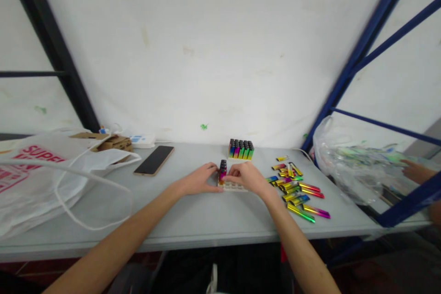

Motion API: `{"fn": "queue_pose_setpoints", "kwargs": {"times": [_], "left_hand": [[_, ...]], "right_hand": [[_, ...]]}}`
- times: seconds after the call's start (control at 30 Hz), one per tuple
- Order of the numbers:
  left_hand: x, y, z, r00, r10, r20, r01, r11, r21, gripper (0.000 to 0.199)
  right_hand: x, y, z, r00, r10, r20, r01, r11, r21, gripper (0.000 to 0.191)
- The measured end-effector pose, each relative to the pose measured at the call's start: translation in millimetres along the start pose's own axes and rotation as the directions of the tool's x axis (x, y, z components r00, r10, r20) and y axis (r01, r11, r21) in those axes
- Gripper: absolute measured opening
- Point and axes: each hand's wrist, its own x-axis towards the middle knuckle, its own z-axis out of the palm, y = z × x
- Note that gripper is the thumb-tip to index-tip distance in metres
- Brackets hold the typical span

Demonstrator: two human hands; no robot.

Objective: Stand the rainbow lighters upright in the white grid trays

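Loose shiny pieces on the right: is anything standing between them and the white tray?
Yes, the right hand and its forearm lie between the shiny pieces and the white tray. I see nothing else between them; the block of black-topped lighters stands behind the tray, off that line.

Both bare forearms reach far over counter (193, 220); left hand (201, 179) thumb and fingers spread; right hand (245, 175) fingers curled, knuckles up.

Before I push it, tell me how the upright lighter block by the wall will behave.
The lighter block is tightly packed, so it would probably shift together. Its pieces stand tall and narrow, so a shove might tip some.
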Motion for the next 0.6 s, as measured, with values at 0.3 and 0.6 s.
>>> {"fn": "queue_pose_setpoints", "kwargs": {"times": [0.3,0.6], "left_hand": [[1,1,-2.0,1.000,-0.016,0.007,0.016,1.000,-0.009,0.067],[2,-2,0.3,1.000,-0.015,-0.023,0.015,1.000,-0.012,0.067]], "right_hand": [[-45,97,-74,0.964,0.252,0.083,-0.223,0.940,-0.257,0.038],[-54,118,-65,0.984,0.178,0.024,-0.166,0.954,-0.251,0.015]]}}
